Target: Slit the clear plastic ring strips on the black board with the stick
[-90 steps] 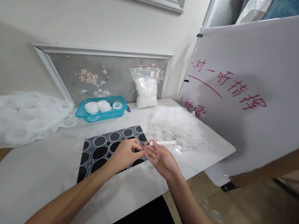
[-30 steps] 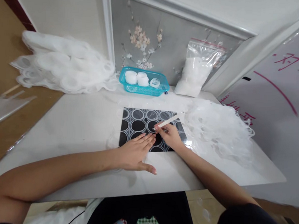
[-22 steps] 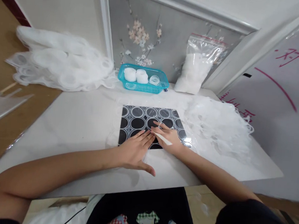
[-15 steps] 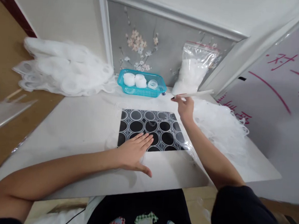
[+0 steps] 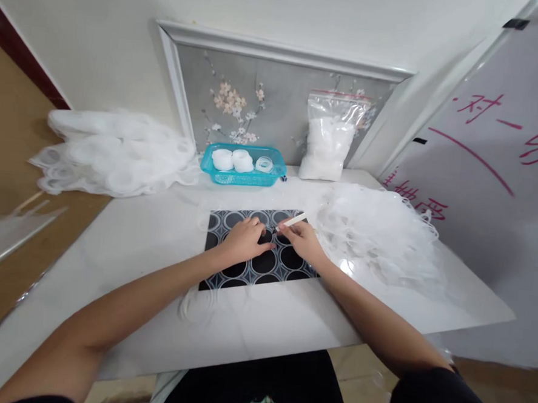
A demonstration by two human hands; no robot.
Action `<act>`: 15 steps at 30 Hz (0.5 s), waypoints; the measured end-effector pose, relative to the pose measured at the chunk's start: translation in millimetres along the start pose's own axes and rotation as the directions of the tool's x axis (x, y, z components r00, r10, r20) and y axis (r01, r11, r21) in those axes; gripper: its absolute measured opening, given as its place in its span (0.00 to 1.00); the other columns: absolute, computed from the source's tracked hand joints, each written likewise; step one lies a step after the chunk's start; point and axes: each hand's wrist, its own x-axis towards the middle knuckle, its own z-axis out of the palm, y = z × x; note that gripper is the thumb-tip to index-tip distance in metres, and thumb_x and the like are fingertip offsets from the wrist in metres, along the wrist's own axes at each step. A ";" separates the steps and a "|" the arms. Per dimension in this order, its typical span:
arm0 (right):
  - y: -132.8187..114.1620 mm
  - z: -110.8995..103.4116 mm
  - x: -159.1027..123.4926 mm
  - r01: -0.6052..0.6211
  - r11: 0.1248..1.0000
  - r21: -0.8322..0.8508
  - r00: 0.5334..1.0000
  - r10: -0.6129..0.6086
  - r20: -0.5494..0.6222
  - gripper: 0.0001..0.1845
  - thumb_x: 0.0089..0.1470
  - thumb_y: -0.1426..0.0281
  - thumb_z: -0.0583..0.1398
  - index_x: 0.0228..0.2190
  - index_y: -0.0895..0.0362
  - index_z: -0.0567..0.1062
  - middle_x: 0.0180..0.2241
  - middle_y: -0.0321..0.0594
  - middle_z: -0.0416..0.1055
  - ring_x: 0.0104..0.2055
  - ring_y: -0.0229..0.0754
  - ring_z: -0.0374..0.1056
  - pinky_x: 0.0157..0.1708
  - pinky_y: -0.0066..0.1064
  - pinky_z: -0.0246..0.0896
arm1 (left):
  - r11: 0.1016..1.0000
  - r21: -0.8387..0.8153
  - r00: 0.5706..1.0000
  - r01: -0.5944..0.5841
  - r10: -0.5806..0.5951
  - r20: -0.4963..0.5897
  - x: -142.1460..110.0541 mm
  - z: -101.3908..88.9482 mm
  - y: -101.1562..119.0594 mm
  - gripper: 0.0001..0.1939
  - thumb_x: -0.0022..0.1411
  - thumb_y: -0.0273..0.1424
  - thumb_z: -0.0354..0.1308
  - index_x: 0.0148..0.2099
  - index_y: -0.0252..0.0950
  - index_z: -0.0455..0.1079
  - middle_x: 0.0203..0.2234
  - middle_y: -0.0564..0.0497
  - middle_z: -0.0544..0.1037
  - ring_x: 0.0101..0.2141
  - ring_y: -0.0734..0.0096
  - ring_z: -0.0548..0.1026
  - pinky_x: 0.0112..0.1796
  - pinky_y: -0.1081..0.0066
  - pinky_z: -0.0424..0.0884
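The right hand (image 5: 299, 236) grips a slim white stick (image 5: 296, 219), slanting towards two o'clock above the black circle-patterned mat (image 5: 263, 263) on the bench (image 5: 252, 331). At its nine o'clock, the left hand (image 5: 243, 242) curls over the mat; whether it pinches anything cannot be told. A blue tray (image 5: 234, 178) sits at the mat's twelve.

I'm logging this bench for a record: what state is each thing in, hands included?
Patterned mat: flat, partly covered.
Left hand: thumb apart from bent fingers, over the patterned mat.
Right hand: closed on the white stick.
White stick: slanted.
Blue tray: open-topped, holding white pieces.
Zip bag: upright, partly filled; seal unclear.
Right heap: loosely piled.
Left heap: piled.
Whiteboard: marked in red.
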 end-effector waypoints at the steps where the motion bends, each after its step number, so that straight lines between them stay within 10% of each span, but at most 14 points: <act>1: 5.2 0.5 0.2 -0.042 0.997 0.060 0.999 0.043 -0.006 0.18 0.48 0.53 0.64 0.30 0.55 0.75 0.27 0.37 0.76 0.32 0.45 0.74 0.35 0.34 0.65 | 1.000 -0.020 1.000 0.011 -0.011 0.002 5.9 3.5 1.8 0.17 0.59 0.44 0.59 0.37 0.32 0.73 0.37 0.42 0.74 0.42 0.53 0.72 0.42 0.59 0.68; 7: 12.8 -1.2 1.8 -0.109 0.979 0.172 0.994 0.105 0.034 0.22 0.46 0.50 0.64 0.31 0.55 0.73 0.30 0.38 0.77 0.35 0.46 0.74 0.42 0.38 0.65 | 0.988 -0.148 0.998 0.051 -0.046 0.035 18.3 11.6 -1.9 0.09 0.59 0.30 0.55 0.29 0.35 0.74 0.32 0.47 0.76 0.35 0.62 0.74 0.37 0.66 0.67; 15: 14.6 -4.5 5.0 -0.022 0.996 -0.081 0.973 0.040 0.226 0.20 0.54 0.53 0.59 0.30 0.57 0.77 0.30 0.41 0.77 0.33 0.43 0.70 0.39 0.38 0.63 | 0.918 -0.306 0.966 0.252 -0.256 0.027 26.3 -20.4 -40.5 0.11 0.56 0.35 0.58 0.32 0.34 0.78 0.26 0.49 0.79 0.27 0.69 0.73 0.30 0.71 0.64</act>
